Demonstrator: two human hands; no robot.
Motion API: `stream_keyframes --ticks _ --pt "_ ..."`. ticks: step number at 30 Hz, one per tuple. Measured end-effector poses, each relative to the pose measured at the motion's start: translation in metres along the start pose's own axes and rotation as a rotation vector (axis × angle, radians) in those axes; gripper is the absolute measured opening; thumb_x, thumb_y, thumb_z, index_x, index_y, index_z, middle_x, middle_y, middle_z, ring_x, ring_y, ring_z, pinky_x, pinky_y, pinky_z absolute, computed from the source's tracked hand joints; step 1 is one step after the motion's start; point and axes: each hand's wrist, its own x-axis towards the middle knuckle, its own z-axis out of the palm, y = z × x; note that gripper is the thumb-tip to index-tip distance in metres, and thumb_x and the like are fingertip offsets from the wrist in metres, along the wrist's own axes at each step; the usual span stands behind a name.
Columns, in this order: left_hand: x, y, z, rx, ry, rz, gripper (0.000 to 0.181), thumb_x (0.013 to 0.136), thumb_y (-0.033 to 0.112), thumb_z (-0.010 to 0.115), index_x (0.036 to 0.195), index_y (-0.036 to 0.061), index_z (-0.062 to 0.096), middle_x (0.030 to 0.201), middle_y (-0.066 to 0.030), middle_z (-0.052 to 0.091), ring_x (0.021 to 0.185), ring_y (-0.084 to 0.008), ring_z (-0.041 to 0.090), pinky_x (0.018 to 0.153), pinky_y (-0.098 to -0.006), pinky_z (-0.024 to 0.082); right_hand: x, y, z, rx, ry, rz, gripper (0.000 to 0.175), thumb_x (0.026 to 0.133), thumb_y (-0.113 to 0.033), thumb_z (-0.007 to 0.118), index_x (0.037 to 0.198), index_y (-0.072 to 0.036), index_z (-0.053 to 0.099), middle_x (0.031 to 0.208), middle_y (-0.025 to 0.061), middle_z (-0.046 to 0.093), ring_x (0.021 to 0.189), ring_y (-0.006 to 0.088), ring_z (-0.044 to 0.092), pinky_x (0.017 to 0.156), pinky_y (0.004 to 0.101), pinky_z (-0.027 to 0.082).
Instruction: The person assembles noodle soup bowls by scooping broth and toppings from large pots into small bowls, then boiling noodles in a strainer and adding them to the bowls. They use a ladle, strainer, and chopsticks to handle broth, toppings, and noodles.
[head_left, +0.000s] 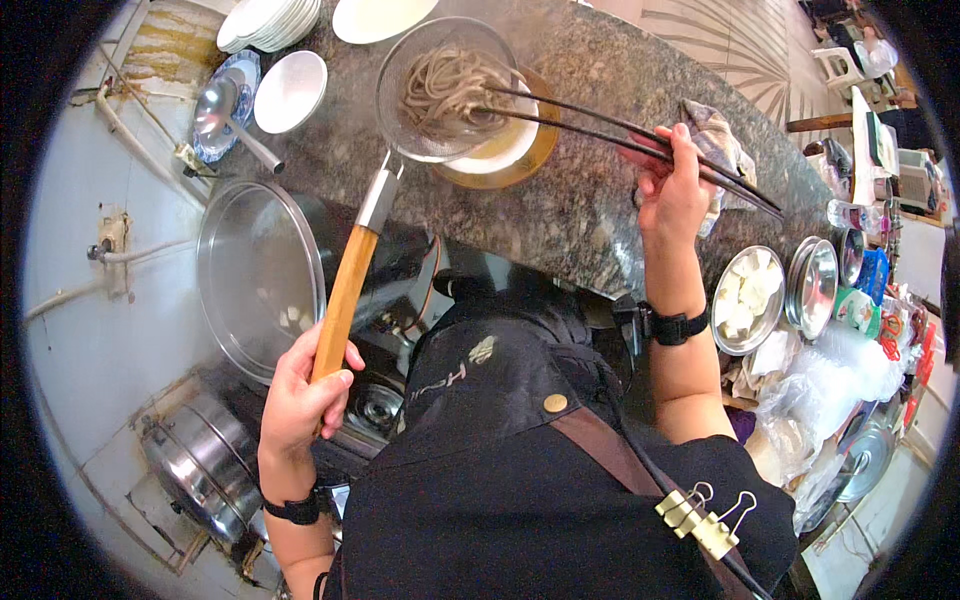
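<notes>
My left hand (311, 390) grips the wooden handle (346, 300) of a wire-mesh strainer (388, 82). Its round basket is over the counter and holds a heap of brownish noodles (450, 86). In my right hand (675, 184) is a pair of long dark chopsticks (600, 120), with their tips among the noodles. The basket partly covers a white bowl (517, 146), which holds yellowish liquid and stands on an amber-coloured plate (551, 127). A folded cloth (712, 135) lies on the counter just past my right hand.
A large steel pot (259, 277) of cloudy liquid stands left. Behind it are a ladle (217, 109) on a patterned dish, white bowls (291, 91) and stacked plates (270, 22). To the right are a steel bowl of pale pieces (748, 300), steel bowls (816, 289) and plastic bags (810, 375).
</notes>
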Motion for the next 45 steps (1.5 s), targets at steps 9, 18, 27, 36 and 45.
stream_keyframes --ticks 9,18,27,36,45 --pt "-0.002 0.004 0.000 -0.057 0.028 0.048 0.017 0.085 0.001 0.058 0.101 -0.0026 0.053 0.058 0.0017 0.046 0.038 -0.0037 0.039 0.032 -0.0198 0.033 -0.001 -0.001 0.006 0.028 0.015 0.015 0.026 0.098 -0.024 0.060 0.096 0.001 0.062 0.081 0.0157 0.070 0.061 0.0247 0.071 0.036 0.0234 0.033" --pt "0.005 0.001 -0.008 -0.033 0.022 0.075 0.028 0.084 -0.002 0.055 0.112 -0.0040 0.053 0.073 -0.0016 0.053 0.041 -0.0030 0.041 0.033 -0.0195 0.035 -0.003 0.004 -0.005 -0.008 0.022 0.034 0.027 0.097 -0.027 0.061 0.099 0.000 0.062 0.084 0.0159 0.071 0.064 0.0231 0.071 0.038 0.0228 0.034" --pt "0.005 0.002 -0.016 0.071 0.049 0.120 0.056 0.084 -0.004 0.053 0.138 -0.0054 0.042 0.091 -0.0034 0.056 0.042 -0.0041 0.043 0.034 -0.0190 0.036 -0.008 -0.005 -0.012 -0.005 0.060 -0.086 0.023 0.096 -0.025 0.062 0.097 -0.001 0.062 0.084 0.0152 0.070 0.063 0.0241 0.071 0.036 0.0235 0.034" --pt "0.006 -0.004 -0.017 0.161 0.106 0.166 0.069 0.082 -0.008 0.052 0.149 -0.0004 0.036 0.100 -0.0036 0.057 0.057 -0.0062 0.052 0.047 -0.0182 0.043 -0.018 -0.019 -0.019 -0.067 0.043 -0.145 0.020 0.096 -0.021 0.063 0.094 -0.001 0.065 0.080 0.0113 0.070 0.056 0.0186 0.068 0.034 0.0220 0.034" --pt "0.024 -0.027 -0.022 0.619 0.229 0.551 0.069 0.077 -0.011 0.050 0.144 0.0007 0.045 0.106 -0.0123 0.059 0.094 -0.0196 0.060 0.088 -0.0309 0.048 -0.039 -0.050 -0.004 -0.284 0.059 -0.283 0.022 0.094 -0.021 0.067 0.089 0.000 0.070 0.079 0.0091 0.072 0.043 0.0047 0.046 0.038 0.0191 0.031"
